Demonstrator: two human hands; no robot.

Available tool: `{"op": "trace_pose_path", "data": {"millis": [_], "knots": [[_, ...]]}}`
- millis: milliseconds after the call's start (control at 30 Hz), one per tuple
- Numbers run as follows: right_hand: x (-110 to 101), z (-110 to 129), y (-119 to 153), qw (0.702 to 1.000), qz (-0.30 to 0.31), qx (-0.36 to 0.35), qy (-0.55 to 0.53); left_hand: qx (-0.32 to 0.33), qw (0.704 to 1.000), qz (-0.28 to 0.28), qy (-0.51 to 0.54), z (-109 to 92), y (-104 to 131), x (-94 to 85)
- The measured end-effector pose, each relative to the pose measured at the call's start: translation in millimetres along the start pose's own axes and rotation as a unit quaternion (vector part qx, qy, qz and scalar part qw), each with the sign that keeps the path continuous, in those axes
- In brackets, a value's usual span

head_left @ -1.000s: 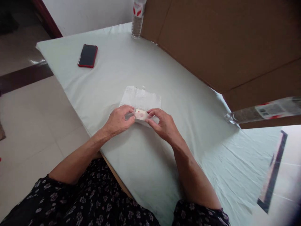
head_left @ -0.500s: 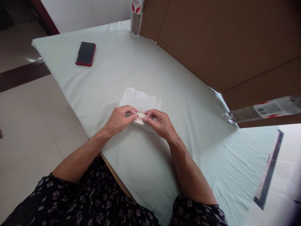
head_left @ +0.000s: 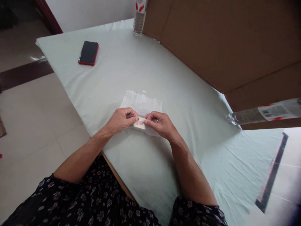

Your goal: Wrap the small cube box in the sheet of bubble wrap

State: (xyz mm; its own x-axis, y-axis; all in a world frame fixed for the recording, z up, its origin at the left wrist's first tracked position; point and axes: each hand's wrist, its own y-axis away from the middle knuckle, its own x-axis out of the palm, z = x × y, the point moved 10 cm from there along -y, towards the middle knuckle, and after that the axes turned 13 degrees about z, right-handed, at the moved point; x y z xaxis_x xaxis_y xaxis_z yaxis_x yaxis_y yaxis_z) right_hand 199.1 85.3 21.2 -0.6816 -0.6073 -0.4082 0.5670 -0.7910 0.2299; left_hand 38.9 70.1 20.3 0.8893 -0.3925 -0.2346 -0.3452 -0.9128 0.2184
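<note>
A small white block-like piece with pink marks [head_left: 140, 123] lies between my hands at the middle of the table. My left hand [head_left: 122, 120] is closed in a pinch at its left edge. From the other side, the thumb and fingers of my right hand [head_left: 160, 123] pinch its right edge. Beneath and behind the piece spreads a crinkled, translucent white wrapping sheet [head_left: 141, 102]. Some of that sheet shows below my right fingers too. My fingertips hide the ends of the piece, so whether they also grip the sheet cannot be made out.
A phone in a red case [head_left: 88, 53] lies at the far left of the pale green cloth [head_left: 113, 62]. A large brown cardboard panel [head_left: 211, 37] stands at the right. One plastic bottle [head_left: 139, 20] is at its far end, another bottle [head_left: 263, 113] at its near end.
The camera view has shifted slightly, moving everything a little to the right. More of the pink-marked face shows between my thumbs. Both hands keep their pinch.
</note>
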Motion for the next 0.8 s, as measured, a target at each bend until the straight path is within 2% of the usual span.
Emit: {"op": "trace_pose_path", "data": {"millis": [100,167,300,367,433,533,600,667,800], "knots": [[0.6,-5.7,-0.8,1.0,0.009,0.015,0.014,-0.013,1.0,0.009,0.007,2.7,-1.7,2.5],[-5.2,0.4,3.1,0.998,-0.022,0.007,0.064,-0.019,1.0,0.015,0.01,3.2,-2.3,3.8],[-14.4,49.2,26.1,0.968,-0.108,-0.101,0.204,-0.018,0.999,0.025,0.007,0.9,-3.0,4.4],[-4.8,72.2,36.3,0.951,-0.088,-0.149,0.255,-0.015,0.999,0.032,-0.001,-0.2,-4.0,4.5],[11.7,84.8,41.2,0.937,-0.038,-0.174,0.3,-0.009,0.999,0.037,-0.01,-1.1,-5.7,4.8],[35.3,83.3,38.9,0.916,0.025,-0.163,0.366,0.004,0.999,0.039,-0.019,-3.3,-8.4,4.8],[44.0,75.8,33.3,0.904,0.037,-0.137,0.402,0.011,0.999,0.036,-0.023,-5.0,-8.3,3.7],[47.8,70.7,28.5,0.898,0.036,-0.124,0.421,0.018,0.999,0.023,-0.03,-6.3,-4.5,-0.8],[46.9,69.1,25.6,0.898,0.031,-0.128,0.42,0.007,0.998,-0.036,-0.044,0.8,15.8,-21.6]]}}
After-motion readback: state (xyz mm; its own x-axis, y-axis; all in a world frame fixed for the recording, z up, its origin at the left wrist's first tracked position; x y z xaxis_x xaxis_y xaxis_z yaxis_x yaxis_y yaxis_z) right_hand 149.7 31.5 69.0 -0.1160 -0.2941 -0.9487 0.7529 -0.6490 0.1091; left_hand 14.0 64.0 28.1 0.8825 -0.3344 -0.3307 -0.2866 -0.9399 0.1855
